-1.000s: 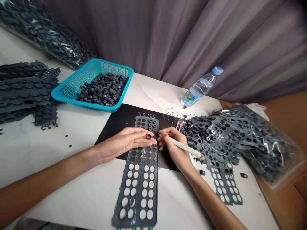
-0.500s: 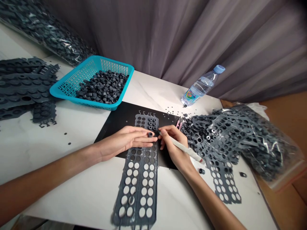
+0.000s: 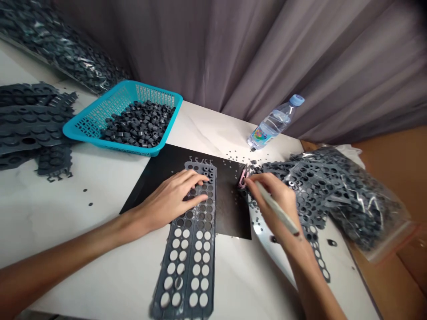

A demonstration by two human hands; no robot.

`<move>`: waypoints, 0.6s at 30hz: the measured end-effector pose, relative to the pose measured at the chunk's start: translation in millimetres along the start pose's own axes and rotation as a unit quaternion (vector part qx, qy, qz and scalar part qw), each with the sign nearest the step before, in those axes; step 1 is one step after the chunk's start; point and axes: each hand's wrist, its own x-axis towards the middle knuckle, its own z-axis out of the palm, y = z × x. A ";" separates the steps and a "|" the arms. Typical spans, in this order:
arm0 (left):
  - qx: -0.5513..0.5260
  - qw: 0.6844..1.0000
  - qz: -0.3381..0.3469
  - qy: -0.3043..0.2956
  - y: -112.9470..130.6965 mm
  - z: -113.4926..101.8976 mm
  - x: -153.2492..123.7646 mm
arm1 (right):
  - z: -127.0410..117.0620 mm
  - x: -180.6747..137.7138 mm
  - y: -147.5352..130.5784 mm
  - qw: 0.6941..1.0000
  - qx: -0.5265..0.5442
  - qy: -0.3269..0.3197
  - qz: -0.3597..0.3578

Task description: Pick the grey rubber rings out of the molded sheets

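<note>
My left hand (image 3: 178, 193) rests over the upper part of a long dark grey perforated rubber sheet (image 3: 187, 271). Its thumb is apart from its fingers, and the fingertips are near a few small black rings (image 3: 210, 170) still set in the sheet's far end. Much of that sheet's upper left is hidden under the hand. My right hand (image 3: 275, 195) is closed round a white pen-shaped tool (image 3: 278, 209), whose tip I cannot make out. Its fingertips are beside a pink-handled tool (image 3: 243, 176) lying at the right edge of the black mat (image 3: 231, 213).
A turquoise basket (image 3: 156, 151) holds many black rings. The water bottle (image 3: 274, 124) leans near the curtain (image 3: 233, 53). Punched sheets (image 3: 302, 178) and a clear bag (image 3: 370, 218) lie right. More sheets (image 3: 26, 120) are left, below a large filled bag (image 3: 66, 49). Black discs litter the table.
My right hand has moved right, off the sheet to beside the pink-handled tool. My left hand has turned palm down over the sheet, and the loose ring at its fingers is no longer visible.
</note>
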 end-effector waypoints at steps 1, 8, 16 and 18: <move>0.051 0.998 0.021 -0.006 -2.1 0.7 0.3 | -8.0 0.1 9.7 0.999 -0.044 0.013 0.020; 0.106 0.992 0.038 -0.062 -7.3 -0.9 -4.4 | -39.4 1.0 39.9 0.970 -0.202 0.097 0.096; 0.171 0.983 0.066 -0.033 -1.3 -1.8 9.0 | 14.1 -7.8 -10.7 0.972 0.196 -0.017 0.129; 0.196 0.977 0.081 -0.024 -3.9 2.0 13.2 | 32.9 -11.6 -21.2 0.941 0.298 -0.066 0.148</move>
